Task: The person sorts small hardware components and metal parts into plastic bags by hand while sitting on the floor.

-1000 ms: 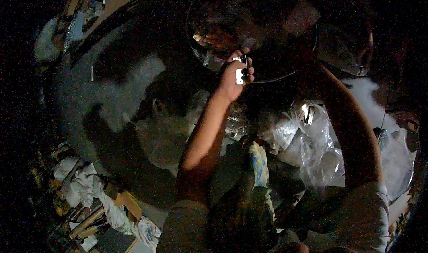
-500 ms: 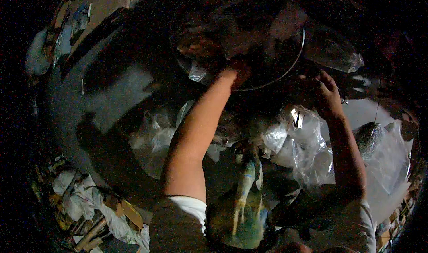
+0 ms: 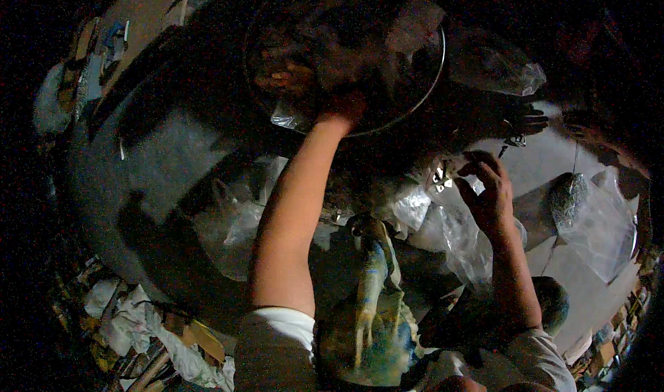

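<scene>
My left hand (image 3: pixel 344 108) reaches over the near rim of a wide, round, dark container (image 3: pixel 443 57). Its fingers are lost in the dark, so whether they grip anything does not show. A brownish heap (image 3: pixel 287 77) and a piece of clear plastic (image 3: pixel 285 117) lie near it, inside the rim. My right hand (image 3: pixel 490 190) hovers by crumpled clear plastic bags (image 3: pixel 456 236), thumb and fingers curved and apart, with nothing visible between them. A small shiny metal piece (image 3: pixel 443 178) sits just left of its thumb.
Clear plastic (image 3: pixel 232 219) lies left of my left forearm; another bag (image 3: pixel 508 74) is beside the container. A grey rounded lump (image 3: pixel 568 200) touches a plastic sheet (image 3: pixel 609 233) at right. Crumpled paper and scraps (image 3: pixel 149 326) pile up lower left. A stained cloth (image 3: pixel 377 309) is below centre.
My right hand has come down and nearer, from beside the container's rim to the plastic bags, its fingers now showing apart. My left hand stays in the container. The whole view has shifted slightly.
</scene>
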The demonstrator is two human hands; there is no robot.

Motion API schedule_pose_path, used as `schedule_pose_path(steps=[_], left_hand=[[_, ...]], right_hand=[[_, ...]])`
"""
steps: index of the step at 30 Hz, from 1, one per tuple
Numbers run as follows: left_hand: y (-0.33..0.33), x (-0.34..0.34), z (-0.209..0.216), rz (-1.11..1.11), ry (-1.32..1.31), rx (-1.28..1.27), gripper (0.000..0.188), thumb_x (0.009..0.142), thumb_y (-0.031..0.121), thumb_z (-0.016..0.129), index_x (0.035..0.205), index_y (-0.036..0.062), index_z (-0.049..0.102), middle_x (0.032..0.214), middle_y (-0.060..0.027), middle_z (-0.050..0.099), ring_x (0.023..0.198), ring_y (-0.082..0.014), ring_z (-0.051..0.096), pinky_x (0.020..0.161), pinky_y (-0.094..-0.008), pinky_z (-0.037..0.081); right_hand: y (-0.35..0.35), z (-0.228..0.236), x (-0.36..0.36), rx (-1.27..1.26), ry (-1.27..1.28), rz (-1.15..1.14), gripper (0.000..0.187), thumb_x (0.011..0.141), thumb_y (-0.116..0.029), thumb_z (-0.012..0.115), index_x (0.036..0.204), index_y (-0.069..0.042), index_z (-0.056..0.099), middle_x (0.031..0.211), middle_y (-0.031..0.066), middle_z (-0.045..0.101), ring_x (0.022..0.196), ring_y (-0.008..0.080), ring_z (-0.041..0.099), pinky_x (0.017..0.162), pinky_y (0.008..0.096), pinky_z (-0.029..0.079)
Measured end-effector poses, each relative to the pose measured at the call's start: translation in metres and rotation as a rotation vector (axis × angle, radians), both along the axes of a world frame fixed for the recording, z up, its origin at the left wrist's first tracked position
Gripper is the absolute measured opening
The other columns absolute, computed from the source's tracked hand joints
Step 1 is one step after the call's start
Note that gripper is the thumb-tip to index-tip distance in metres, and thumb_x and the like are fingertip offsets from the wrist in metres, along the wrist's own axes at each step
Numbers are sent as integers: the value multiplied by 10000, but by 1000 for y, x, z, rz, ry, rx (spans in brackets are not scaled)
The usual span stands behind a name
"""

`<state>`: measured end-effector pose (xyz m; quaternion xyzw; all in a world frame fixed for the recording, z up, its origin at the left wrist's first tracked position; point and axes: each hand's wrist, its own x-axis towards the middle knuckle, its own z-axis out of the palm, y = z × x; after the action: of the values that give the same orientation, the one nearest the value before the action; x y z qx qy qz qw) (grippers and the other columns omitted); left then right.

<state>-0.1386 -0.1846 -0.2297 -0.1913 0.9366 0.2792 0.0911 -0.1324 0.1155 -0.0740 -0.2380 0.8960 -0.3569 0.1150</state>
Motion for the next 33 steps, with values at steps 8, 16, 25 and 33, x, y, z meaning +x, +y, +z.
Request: schedule_pose_path(steps=[8,16,25,33], left_hand=[[30,43,84,103,511,358,377,742,185,665,1041,38,489,812,-85,576,807,-168,514,604,-309,431],[170,51,123,-165,235,627,248,673,131,648,851,-21,566,779,-160,596,718,-266,591,633,-341,468],[201,48,92,2,67,467,322,655,69,588,928,-70,486,937,-238,547,935,-406,495,804,-444,408],[196,67,89,116,409,585,441,674,65,653,1082,0,499,1029,-182,536,931,-308,535,808,-377,428]], right_hand=[[16,-23,6,98,-48,63,270,720,-64,615,989,-76,609,1093,170,523,947,331,535,789,350,445],[16,-27,14,20,-132,-43,427,686,18,541,1098,-93,550,1116,193,503,951,356,517,803,358,437],[8,-31,23,147,-222,-78,519,673,-41,569,1177,-108,470,1139,246,469,1066,422,433,902,414,379],[18,-39,15,72,-162,-72,518,650,25,553,1151,-94,503,1137,202,472,973,346,490,812,357,416]])
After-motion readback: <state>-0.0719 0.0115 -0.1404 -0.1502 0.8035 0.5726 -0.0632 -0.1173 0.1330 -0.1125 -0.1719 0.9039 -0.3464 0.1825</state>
